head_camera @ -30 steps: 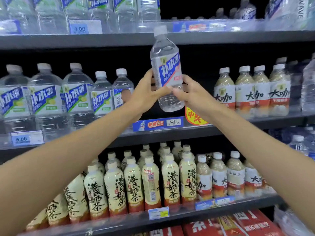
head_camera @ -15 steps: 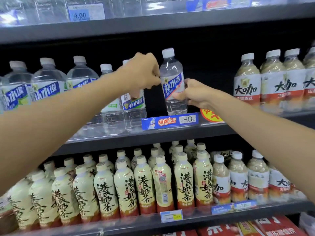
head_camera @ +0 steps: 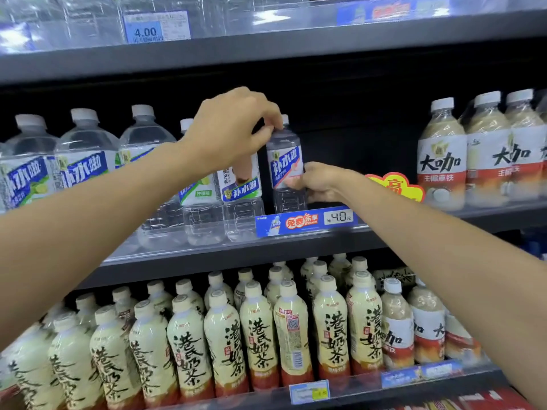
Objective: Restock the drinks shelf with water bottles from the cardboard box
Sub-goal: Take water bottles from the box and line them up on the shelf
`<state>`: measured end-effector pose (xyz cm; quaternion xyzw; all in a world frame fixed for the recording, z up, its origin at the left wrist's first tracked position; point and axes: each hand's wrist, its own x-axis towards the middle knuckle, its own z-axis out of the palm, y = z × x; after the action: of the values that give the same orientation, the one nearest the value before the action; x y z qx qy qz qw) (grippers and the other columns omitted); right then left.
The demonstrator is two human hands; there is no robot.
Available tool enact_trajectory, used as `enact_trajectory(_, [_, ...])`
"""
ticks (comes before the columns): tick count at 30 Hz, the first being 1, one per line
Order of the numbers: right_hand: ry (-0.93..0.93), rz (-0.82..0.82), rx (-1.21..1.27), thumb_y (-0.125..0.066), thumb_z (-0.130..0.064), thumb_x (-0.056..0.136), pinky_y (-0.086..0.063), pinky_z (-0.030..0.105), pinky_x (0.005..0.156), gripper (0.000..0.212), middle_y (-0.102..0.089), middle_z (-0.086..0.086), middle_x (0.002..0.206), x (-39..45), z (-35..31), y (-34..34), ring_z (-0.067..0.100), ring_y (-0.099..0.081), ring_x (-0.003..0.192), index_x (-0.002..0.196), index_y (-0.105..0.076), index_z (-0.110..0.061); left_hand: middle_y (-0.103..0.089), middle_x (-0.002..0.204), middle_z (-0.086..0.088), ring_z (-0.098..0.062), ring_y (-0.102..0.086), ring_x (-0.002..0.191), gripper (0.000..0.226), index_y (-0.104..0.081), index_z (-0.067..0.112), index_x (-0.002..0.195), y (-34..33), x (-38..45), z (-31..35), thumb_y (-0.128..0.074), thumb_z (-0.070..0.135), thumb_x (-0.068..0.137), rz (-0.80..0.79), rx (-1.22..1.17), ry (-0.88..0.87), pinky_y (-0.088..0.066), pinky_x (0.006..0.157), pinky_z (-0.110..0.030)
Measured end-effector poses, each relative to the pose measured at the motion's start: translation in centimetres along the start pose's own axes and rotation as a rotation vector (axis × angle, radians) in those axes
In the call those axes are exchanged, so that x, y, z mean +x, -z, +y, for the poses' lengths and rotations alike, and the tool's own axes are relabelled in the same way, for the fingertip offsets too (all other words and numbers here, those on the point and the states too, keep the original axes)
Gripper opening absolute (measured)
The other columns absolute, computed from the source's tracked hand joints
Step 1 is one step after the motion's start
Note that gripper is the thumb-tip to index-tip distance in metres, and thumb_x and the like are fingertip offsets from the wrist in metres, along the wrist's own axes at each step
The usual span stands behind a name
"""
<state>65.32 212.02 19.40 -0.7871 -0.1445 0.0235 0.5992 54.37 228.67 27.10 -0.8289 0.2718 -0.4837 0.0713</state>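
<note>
A small water bottle (head_camera: pixel 285 170) with a blue and white label stands on the middle shelf (head_camera: pixel 296 253), behind the 4.0 price tag (head_camera: pixel 306 222). My right hand (head_camera: pixel 321 184) grips its lower label from the right. My left hand (head_camera: pixel 233 131) is curled over the top of the neighbouring green-label water bottle (head_camera: pixel 242 208). Its thumb lies down that bottle's front, and its fingertips touch the small bottle's neck just below the cap. The cardboard box is out of view.
Large water bottles (head_camera: pixel 83 167) fill the middle shelf to the left. Latte bottles (head_camera: pixel 441 161) stand at its right, past a dark gap and an orange promo sign (head_camera: pixel 393 184). Milk tea bottles (head_camera: pixel 260 335) pack the lower shelf. The top shelf (head_camera: pixel 266 45) hangs close above.
The small bottle has come down from in front of the upper shelf and moved back onto the middle shelf. My left hand shifted from its label to over the bottle tops.
</note>
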Motion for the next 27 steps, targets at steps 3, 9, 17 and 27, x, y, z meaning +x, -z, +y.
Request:
enact_trajectory(3, [-0.029, 0.038, -0.051, -0.056, -0.013, 0.097, -0.051, 0.046, 0.097, 0.018, -0.065, 0.011, 0.118, 1.7, 0.0, -0.8, 0.024, -0.062, 0.109, 0.115, -0.058, -0.011, -0.065, 0.104, 0.013, -0.016, -0.054, 0.105, 0.026, -0.067, 0.034, 0.106, -0.1, 0.1, -0.6, -0.049, 0.027, 0.089, 0.019, -0.019, -0.009, -0.036, 0.069, -0.03])
enact_trajectory(9, [-0.154, 0.036, -0.277, -0.052, -0.019, 0.099, -0.055, 0.036, 0.087, 0.033, -0.063, 0.012, 0.122, 5.6, -1.0, -1.4, 0.024, -0.063, 0.107, 0.13, -0.05, -0.007, -0.064, 0.108, 0.011, -0.018, -0.054, 0.107, 0.023, -0.066, 0.031, 0.105, -0.9, 0.3, -1.8, -0.05, 0.028, 0.089, 0.026, 0.003, -0.107, -0.047, 0.072, -0.036])
enact_trajectory(17, [-0.223, 0.059, -0.464, -0.055, -0.033, 0.097, -0.05, 0.031, 0.092, 0.046, -0.057, 0.009, 0.128, 9.9, -0.4, -0.4, 0.023, -0.057, 0.112, 0.136, -0.045, -0.01, -0.065, 0.103, 0.009, -0.02, -0.055, 0.105, 0.024, -0.065, 0.031, 0.104, -1.0, 2.1, -2.4, -0.045, 0.03, 0.09, 0.08, 0.017, -0.183, -0.044, 0.069, -0.035])
enact_trajectory(27, [0.001, 0.206, -0.481, -0.057, -0.031, 0.096, -0.05, 0.033, 0.082, 0.03, -0.057, 0.011, 0.119, 11.4, 0.4, 0.2, 0.024, -0.056, 0.103, 0.117, -0.054, -0.011, -0.066, 0.1, 0.009, -0.019, -0.055, 0.102, 0.025, -0.065, 0.031, 0.103, -1.0, 2.4, -2.0, -0.044, 0.031, 0.089, 0.074, 0.025, -0.183, -0.048, 0.072, -0.039])
